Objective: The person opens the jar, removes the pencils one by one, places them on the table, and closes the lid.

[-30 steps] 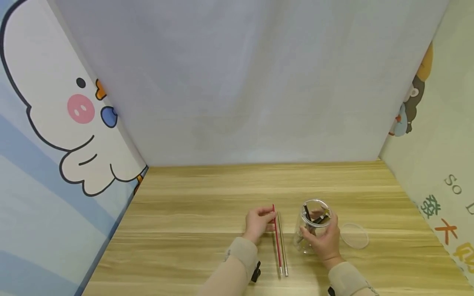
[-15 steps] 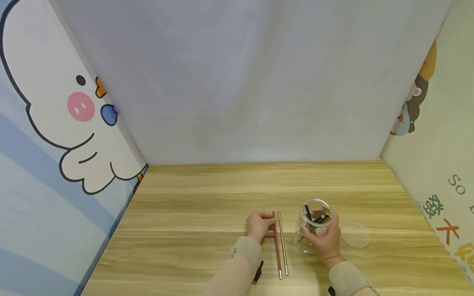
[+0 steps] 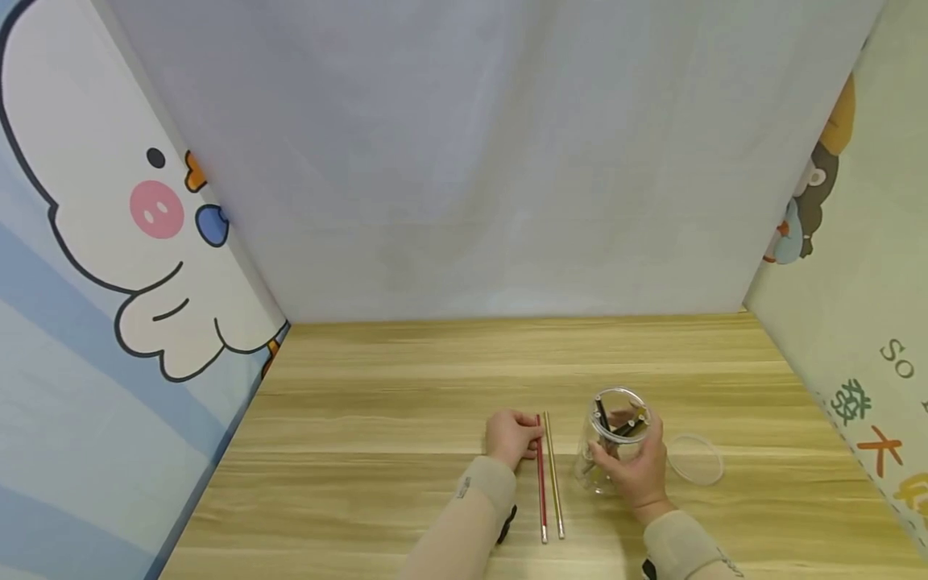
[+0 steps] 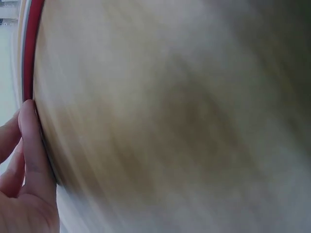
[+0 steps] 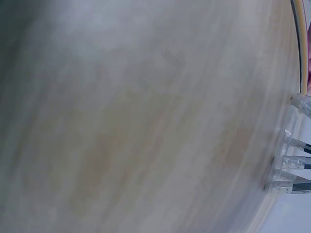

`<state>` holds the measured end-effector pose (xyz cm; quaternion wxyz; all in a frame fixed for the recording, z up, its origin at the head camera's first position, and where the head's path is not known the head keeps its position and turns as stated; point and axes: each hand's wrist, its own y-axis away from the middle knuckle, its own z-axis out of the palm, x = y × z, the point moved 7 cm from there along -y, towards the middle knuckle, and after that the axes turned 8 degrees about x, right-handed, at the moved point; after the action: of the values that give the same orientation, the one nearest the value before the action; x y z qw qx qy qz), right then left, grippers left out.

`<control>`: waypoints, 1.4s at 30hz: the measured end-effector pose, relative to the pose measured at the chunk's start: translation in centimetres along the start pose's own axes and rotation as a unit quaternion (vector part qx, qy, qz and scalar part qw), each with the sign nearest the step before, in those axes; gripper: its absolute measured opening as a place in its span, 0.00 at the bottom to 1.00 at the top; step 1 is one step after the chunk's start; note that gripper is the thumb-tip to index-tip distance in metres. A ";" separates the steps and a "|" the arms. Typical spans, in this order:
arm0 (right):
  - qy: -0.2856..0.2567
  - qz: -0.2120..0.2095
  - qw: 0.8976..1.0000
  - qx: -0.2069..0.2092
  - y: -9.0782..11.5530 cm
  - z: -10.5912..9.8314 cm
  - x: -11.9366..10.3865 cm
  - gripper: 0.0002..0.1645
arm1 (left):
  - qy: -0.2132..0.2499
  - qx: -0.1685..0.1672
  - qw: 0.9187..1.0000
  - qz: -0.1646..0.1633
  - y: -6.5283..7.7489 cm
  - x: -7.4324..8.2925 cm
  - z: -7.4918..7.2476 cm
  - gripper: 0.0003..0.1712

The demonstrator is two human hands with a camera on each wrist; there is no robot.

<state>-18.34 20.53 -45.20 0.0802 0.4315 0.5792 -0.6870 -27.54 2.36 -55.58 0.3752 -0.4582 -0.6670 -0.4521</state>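
Fingers and thumb of my left hand (image 3: 513,437) pinch the far part of a red pencil (image 3: 541,491) lying on the table. In the left wrist view, the thumb runs along the red pencil (image 4: 31,48). Just right of it, a gold-yellow pencil (image 3: 554,483) lies almost parallel, a narrow gap between them. My right hand (image 3: 638,471) grips the side of an upright clear jar (image 3: 590,459). Inside lean several dark pens (image 3: 603,415), their clear ends (image 5: 291,187) showing in the right wrist view. The right fingers behind the jar are partly hidden.
A round translucent lid (image 3: 696,459) lies flat on the table to the right of the jar. The wood-grain table (image 3: 377,387) meets a pale back wall, with cartoon-printed panels on the left and right sides.
The left hand has brought the red pencil a little nearer to me, and its eraser end has swung slightly left. The right hand and jar have stayed in place.
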 end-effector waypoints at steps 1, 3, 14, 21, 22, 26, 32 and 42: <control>0.000 0.000 1.000 -0.001 0.0 0.0 0.0 0.44 | 0.000 0.000 1.000 0.001 0.0 0.0 0.0 0.03; -0.002 0.001 1.000 -0.002 0.0 0.0 0.1 0.44 | -0.001 0.001 1.000 0.002 0.0 -0.1 -0.1 0.03; -0.003 -0.017 1.000 0.000 -0.1 -0.1 -0.4 0.42 | -0.021 0.005 1.000 -0.006 0.0 -0.2 -0.3 0.04; 0.010 -0.011 1.000 -0.002 0.5 -0.3 1.5 0.44 | -0.029 0.011 1.000 -0.005 0.2 0.1 -0.5 0.06; 0.011 -0.010 1.000 -0.002 0.7 -0.4 2.1 0.45 | -0.030 0.011 0.999 -0.005 0.3 0.1 -0.5 0.06; 0.010 -0.004 1.000 -0.005 1.2 -0.5 3.7 0.47 | -0.035 0.011 0.999 -0.007 0.4 0.1 -0.5 0.06; 0.005 -0.008 1.000 0.001 0.6 -0.4 1.7 0.44 | -0.030 0.006 0.999 -0.008 0.4 -0.1 -0.5 0.07; 0.015 -0.010 1.000 -0.007 -0.3 -0.1 -0.7 0.43 | -0.011 0.001 1.000 -0.010 0.2 -0.3 -0.5 0.06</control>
<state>-18.01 20.40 -44.51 0.0682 0.4353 0.5893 -0.6771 -27.24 1.81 -55.65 0.3638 -0.4561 -0.6762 -0.4500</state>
